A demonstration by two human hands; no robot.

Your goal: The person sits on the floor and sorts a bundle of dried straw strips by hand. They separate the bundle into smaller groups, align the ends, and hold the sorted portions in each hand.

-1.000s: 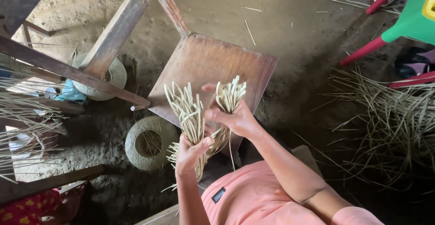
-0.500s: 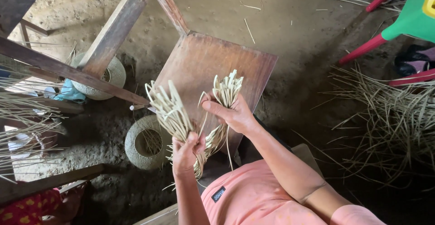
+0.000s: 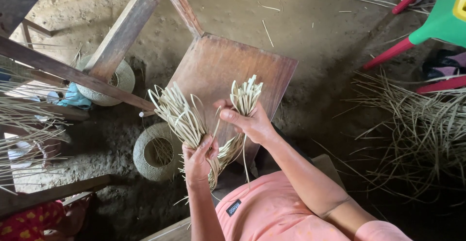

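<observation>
Two bundles of pale reed strips held above a brown wooden board [image 3: 213, 66]. The left hand [image 3: 198, 159] is closed round the larger bundle [image 3: 180, 117], whose long axis runs up and to the left, tips fanning past the board's left edge. The right hand [image 3: 250, 123] pinches the smaller bundle [image 3: 245, 95], which points almost straight up over the board's near half. Both bundles project beyond the fists; their lower ends cross beneath the hands. A round woven basket [image 3: 156, 152] lies left of the board, loose straw [image 3: 417, 124] well to its right.
</observation>
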